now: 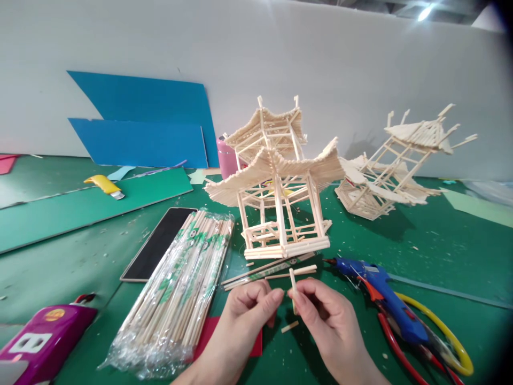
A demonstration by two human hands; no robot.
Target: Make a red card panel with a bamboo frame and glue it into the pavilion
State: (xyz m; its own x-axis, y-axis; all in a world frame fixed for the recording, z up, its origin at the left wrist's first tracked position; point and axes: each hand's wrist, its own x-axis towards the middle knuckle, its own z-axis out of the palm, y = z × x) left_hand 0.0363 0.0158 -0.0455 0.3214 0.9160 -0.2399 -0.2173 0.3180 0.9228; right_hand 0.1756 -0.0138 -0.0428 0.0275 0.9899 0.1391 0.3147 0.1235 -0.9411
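Right hand: my right hand [332,326] pinches a short wooden stick [293,286] between thumb and fingertips, holding it nearly upright, low in the centre of the view.
Left hand: my left hand [244,315] is curled, thumb and forefinger closed toward the stick's lower part; I cannot tell whether they actually grip it.
Stick location: near edge of the green mat [420,246], just in front of the upright pagoda model [276,182], between both hands.
Offcut: a small stick piece [289,326] lies on the mat just below my hands.
Loose sticks: several long sticks [268,271] lie flat between my hands and the model's base.
Pagoda model: two-tiered, built of sticks, standing upright at centre.
Second model: a similar structure [395,166] lies tilted, far right, well apart from the first.
Glue gun: a blue glue gun [380,291] lies right of my right hand, beside coiled red and yellow cables [452,342].
Stick bundle: a plastic-wrapped pack of sticks [180,289] lies left of my left hand.
Phone: a dark flat slab [158,243] lies just left of the bundle.
Far left: blue boards [144,123] lean on the wall; a yellow-handled tool [105,185] lies near them.
Near left corner: a magenta object [44,342].
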